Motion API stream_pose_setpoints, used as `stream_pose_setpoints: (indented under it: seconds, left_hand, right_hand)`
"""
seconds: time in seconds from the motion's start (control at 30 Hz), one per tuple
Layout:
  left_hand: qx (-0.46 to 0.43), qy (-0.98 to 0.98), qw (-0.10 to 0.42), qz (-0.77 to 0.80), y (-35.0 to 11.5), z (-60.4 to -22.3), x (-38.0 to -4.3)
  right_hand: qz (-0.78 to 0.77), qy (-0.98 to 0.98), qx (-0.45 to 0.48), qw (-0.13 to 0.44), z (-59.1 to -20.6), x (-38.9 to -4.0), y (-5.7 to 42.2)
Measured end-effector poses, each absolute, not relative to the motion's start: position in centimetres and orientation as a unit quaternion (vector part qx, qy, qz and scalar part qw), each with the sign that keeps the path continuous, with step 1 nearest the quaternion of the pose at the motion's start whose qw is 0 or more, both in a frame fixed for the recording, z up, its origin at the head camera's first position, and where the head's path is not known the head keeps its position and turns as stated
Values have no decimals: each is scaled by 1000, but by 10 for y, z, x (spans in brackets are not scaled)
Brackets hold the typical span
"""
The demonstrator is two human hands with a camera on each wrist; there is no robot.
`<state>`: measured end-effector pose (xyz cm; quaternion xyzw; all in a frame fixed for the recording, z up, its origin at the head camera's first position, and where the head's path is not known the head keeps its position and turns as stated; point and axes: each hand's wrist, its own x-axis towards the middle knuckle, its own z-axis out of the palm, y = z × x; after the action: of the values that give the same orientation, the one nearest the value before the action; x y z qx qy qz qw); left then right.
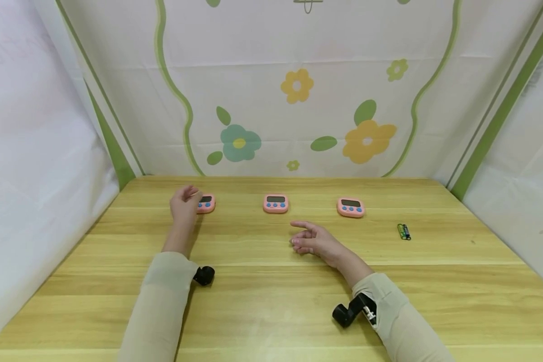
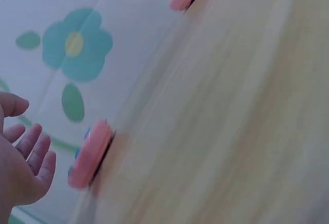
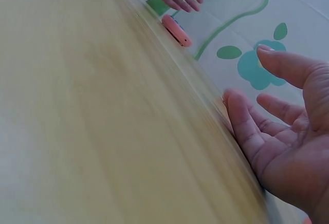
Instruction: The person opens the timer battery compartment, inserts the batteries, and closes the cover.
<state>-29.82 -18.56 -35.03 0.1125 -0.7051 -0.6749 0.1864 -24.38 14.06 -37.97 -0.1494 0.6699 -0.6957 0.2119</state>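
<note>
Three pink digital timers with dark screens and blue buttons lie in a row: a left timer [image 1: 210, 205], a middle timer [image 1: 276, 204] and a right timer [image 1: 350, 207]. My left hand [image 1: 184, 206] is at the left timer and covers part of it in the head view. From the left wrist, that hand [image 2: 23, 167] shows loosely bent fingers with nothing in them, beside the timer [image 2: 91, 154]. My right hand [image 1: 321, 245] hovers low over the table in front of the middle and right timers. Its fingers [image 3: 244, 124] are relaxed and hold nothing.
Two small green-and-dark batteries [image 1: 404, 232] lie on the wooden table [image 1: 271, 311], right of the right timer. A white flowered curtain [image 1: 262, 90] rises behind the table's back edge, with white side sheets [image 1: 40, 166] on both sides.
</note>
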Motion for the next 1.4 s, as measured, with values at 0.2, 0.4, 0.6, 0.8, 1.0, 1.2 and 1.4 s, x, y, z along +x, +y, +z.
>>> stream_pose_setpoints:
  seconds: [0.2, 0.4, 0.6, 0.8, 1.0, 1.2, 1.4]
  left_hand:
    - [22, -719, 127, -683, -149, -345, -299]
    - [-32, -754, 87, -650, -119, -348, -307]
    - [-56, -792, 28, -607, -101, -356, -316]
    - [-69, -816, 1, -575, -86, -365, -325]
    - [-81, -814, -20, -575, -80, -371, -328]
    - [-90, -815, -34, -572, -80, -374, -330]
    - [-88, -819, -41, -566, -75, -379, -335]
  right_hand:
    - [-712, 651, -135, 228, -378, -244, 145]
    - [-710, 650, -136, 236, -373, -243, 152]
    - [-705, 658, -118, 237, -371, -248, 158]
    - [-693, 671, -114, 237, -368, -252, 167]
    - [-689, 672, -122, 241, -370, -247, 181]
    - [-704, 663, -124, 223, -377, -243, 185]
    - [-698, 677, -118, 202, -379, -243, 182]
